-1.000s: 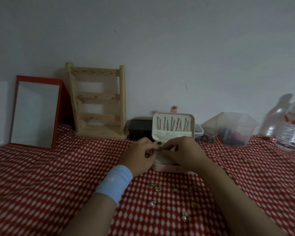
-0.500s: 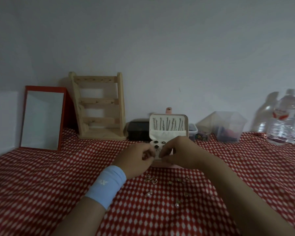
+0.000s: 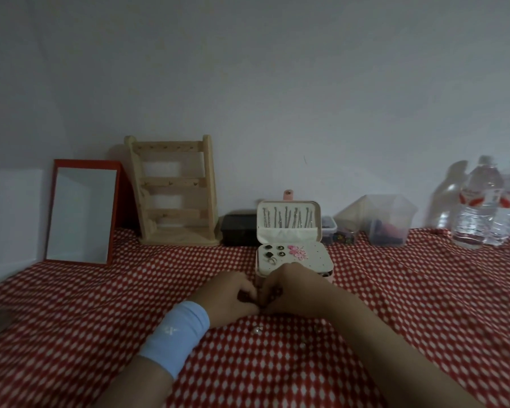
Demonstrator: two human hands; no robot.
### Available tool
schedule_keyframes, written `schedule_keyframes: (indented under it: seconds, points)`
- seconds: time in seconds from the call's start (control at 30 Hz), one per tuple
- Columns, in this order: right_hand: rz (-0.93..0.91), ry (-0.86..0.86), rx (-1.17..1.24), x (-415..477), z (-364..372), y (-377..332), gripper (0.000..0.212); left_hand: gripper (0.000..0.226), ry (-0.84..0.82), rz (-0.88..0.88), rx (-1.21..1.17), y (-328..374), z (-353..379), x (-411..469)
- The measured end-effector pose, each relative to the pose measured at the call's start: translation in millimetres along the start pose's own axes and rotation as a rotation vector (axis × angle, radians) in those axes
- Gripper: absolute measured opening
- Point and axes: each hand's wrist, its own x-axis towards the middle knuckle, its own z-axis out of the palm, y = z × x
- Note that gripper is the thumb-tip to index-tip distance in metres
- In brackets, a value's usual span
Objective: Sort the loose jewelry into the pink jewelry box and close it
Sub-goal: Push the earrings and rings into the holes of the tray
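1. The counter (image 3: 71, 319), under a red-and-white checked cloth, spreads out on every side of the fingers.
2. A red-framed mirror (image 3: 81, 213) leans on the wall, far left of the fingers and well beyond them.
3. A wooden earring stand (image 3: 174, 189) is upright just right of the mirror, also beyond and left of the fingers.
4. 2 water bottles (image 3: 480, 207) stand far right of the fingers, by the wall.
5. A clear plastic tub (image 3: 386, 219) sits beyond the fingers to the right, between the bottles and the box.
6. The pink jewelry box (image 3: 318, 254) lies open just beyond the fingers, its lid upright. Thin silver pieces (image 3: 287, 217) hang in a row inside the lid. Dark studs (image 3: 268, 247) and a pink flower piece (image 3: 298, 251) sit on the white panel of the base.
7. The left hand (image 3: 228, 295) and right hand (image 3: 296, 290) rest on the cloth in front of the box. Both sets of fingers (image 3: 270, 282) are curled inward and their tips meet. I cannot tell whether they pinch anything, as the spot between them is hidden.
8. A black box (image 3: 239, 229) sits beyond the fingers, just left of the raised lid.
9. A pale blue wristband (image 3: 177, 334) wraps the left wrist.
10. A loose pearl earring (image 3: 257, 329) lies on the cloth just nearer than the fingers. A fainter piece (image 3: 317, 328) lies to its right, beside the right forearm.
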Motion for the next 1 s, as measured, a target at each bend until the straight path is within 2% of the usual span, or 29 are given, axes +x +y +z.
schedule_keyframes:
  seconds: [0.2, 0.37, 0.5, 0.63, 0.73, 0.83, 1.0]
  points:
    - [0.013, 0.017, 0.103, -1, -1, 6, 0.009, 0.008, 0.033, -0.023, -0.08, -1, 1, -1]
    - [0.011, 0.136, 0.29, -3, -16, 10, 0.002, 0.008, 0.138, -0.027, -0.247, 5, -1, 8]
    - [0.033, 0.295, 0.486, -3, -20, 13, 0.004, 0.012, 0.233, -0.056, -0.439, 7, -5, 18]
    - [0.058, 0.405, 0.57, 0, -20, 16, 0.006, 0.015, 0.269, -0.071, -0.624, 12, -5, 27]
    - [0.115, 0.473, 0.626, 5, -20, 20, 0.008, 0.015, 0.297, -0.056, -0.645, 11, -3, 36]
    - [0.144, 0.497, 0.573, 11, -20, 23, 0.006, 0.013, 0.3, -0.04, -0.618, 5, -2, 45]
    - [0.21, 0.434, 0.302, 20, -15, 31, 0.01, 0.014, 0.334, -0.079, -0.461, -9, 11, 55]
